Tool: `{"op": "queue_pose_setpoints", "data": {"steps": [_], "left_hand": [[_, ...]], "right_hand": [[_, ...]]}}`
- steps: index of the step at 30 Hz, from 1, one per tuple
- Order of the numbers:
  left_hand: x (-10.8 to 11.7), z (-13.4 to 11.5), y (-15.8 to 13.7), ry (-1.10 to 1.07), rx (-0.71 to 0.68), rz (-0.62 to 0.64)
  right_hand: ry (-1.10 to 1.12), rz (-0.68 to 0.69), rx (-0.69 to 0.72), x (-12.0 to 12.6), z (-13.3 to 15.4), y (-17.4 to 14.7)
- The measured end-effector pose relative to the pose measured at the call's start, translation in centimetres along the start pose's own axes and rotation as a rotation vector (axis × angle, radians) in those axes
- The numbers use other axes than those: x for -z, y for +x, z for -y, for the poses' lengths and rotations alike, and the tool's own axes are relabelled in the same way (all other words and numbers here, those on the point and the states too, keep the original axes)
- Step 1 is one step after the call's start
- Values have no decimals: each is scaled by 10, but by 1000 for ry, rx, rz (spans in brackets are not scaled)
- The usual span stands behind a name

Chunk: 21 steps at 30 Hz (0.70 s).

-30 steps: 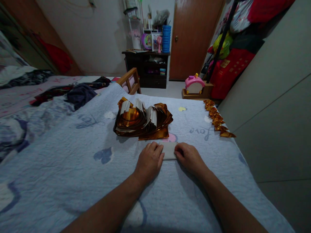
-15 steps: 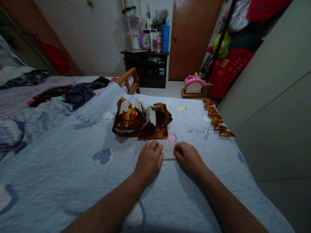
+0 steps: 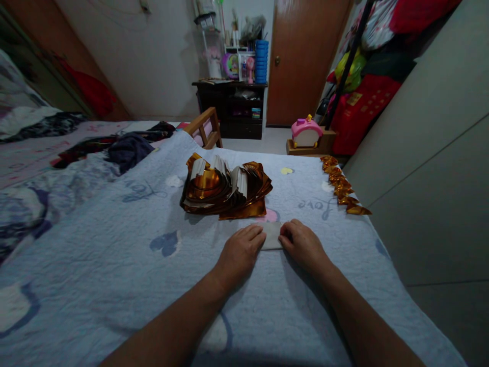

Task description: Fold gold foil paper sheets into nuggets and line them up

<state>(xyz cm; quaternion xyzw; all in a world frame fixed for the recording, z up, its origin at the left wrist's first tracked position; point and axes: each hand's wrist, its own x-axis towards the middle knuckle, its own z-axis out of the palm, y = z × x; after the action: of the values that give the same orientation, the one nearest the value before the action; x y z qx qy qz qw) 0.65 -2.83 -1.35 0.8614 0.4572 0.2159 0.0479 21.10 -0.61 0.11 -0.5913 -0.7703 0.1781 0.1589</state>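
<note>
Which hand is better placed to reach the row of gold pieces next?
Probably the right hand: it is nearer the gold row; the left hand is at the farther end of the pale strip.

Left hand (image 3: 242, 251), one: bare, back broad and rounded. Left forearm (image 3: 179, 316), one: bare behind the hand, smooth in outline, thickening farther back. Right hand (image 3: 304, 246), one: bare, back rounded. Right forearm (image 3: 355, 305), one: bare behind that hand, likewise thickening.

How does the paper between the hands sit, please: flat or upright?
Flat: the paper lies on the bed cover, left hand over one end, right hand at the other.
</note>
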Motion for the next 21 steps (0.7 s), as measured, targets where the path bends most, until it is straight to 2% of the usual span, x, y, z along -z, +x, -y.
{"op": "queue_pose_setpoints", "data": {"steps": [4, 10, 21], "left_hand": [[1, 1, 0, 4, -30, -5], [-4, 7, -3, 77, -97, 14], [-8, 10, -10, 3, -110, 53]], "right_hand": [[24, 3, 10, 2, 2, -1], [75, 54, 196, 1, 5, -1], [-40, 59, 137, 1, 16, -1]]}}
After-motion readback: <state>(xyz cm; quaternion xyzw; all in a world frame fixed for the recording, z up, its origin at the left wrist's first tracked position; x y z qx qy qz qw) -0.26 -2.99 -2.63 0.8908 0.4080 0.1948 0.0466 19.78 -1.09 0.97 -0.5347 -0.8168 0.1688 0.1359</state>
